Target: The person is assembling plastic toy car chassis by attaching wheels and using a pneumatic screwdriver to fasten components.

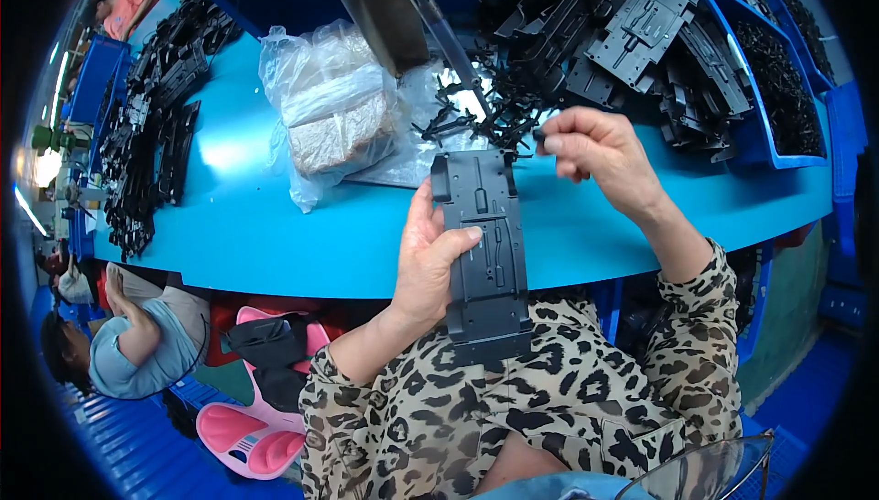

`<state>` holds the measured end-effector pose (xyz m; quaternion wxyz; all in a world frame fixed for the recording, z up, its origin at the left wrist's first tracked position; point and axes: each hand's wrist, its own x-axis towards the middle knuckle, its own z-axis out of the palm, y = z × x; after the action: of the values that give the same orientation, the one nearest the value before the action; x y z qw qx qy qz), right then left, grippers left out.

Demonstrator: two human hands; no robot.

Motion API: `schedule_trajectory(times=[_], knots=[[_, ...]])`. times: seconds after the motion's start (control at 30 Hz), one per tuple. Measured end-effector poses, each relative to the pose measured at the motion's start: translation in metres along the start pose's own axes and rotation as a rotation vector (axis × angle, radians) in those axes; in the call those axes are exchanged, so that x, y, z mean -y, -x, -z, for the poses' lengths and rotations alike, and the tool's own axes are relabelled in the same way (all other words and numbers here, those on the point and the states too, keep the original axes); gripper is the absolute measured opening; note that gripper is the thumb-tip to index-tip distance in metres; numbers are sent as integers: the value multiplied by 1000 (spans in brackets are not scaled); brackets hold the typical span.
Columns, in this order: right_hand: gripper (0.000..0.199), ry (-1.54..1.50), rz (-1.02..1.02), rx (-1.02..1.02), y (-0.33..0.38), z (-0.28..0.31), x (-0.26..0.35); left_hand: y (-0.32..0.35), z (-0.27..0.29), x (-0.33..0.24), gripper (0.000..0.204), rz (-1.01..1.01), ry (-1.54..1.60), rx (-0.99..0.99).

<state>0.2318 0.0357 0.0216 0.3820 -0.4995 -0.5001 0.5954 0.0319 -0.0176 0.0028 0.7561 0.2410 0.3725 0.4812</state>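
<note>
Bench point(275, 234), blue, is spanning the whole view. Heap point(632, 51) of grey-black moulded plates is lying at its far right, next to blue bins point(778, 88) of small black parts. A second row of black parts point(151, 106) is running along the far left edge. Clear bag point(330, 106) of pale material is sitting mid-bench. A screwdriver point(439, 24) is hanging down from above, its tip near a scatter of small black pieces point(467, 120).

Left hand point(426, 262) is gripping a long grey plate point(485, 253) by its left edge, thumb across the face, fingers wrapped behind; the plate is overhanging the near bench edge, above the lap. Right hand point(595, 147) is hovering just past the plate's far end, thumb and forefinger pinched narrow on a small dark part point(540, 134); the other fingers are curled loosely.

Judgement: fitting step is in progress, part picked and not yet seated. Next move is calling for lining the part up with a feature at the plate's far end and pressing it in while the left hand is steadying the plate.

Obstruction: the scatter of pieces and the screwdriver tip are crowding the space just beyond the plate. Another person is sitting low left, well apart.
</note>
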Motion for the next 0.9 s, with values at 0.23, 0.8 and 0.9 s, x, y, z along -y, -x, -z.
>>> schedule_trajectory(times=[0.23,0.8,0.9], knots=[[13,411,270,226,10,-23,-7,0,-6,6,63,68,-8,61],[27,725,645,74,10,-35,-17,4,-8,5,63,-54,-116,104],[26,729,633,85,11,-38,-16,6,-7,7,63,-75,-119,111]])
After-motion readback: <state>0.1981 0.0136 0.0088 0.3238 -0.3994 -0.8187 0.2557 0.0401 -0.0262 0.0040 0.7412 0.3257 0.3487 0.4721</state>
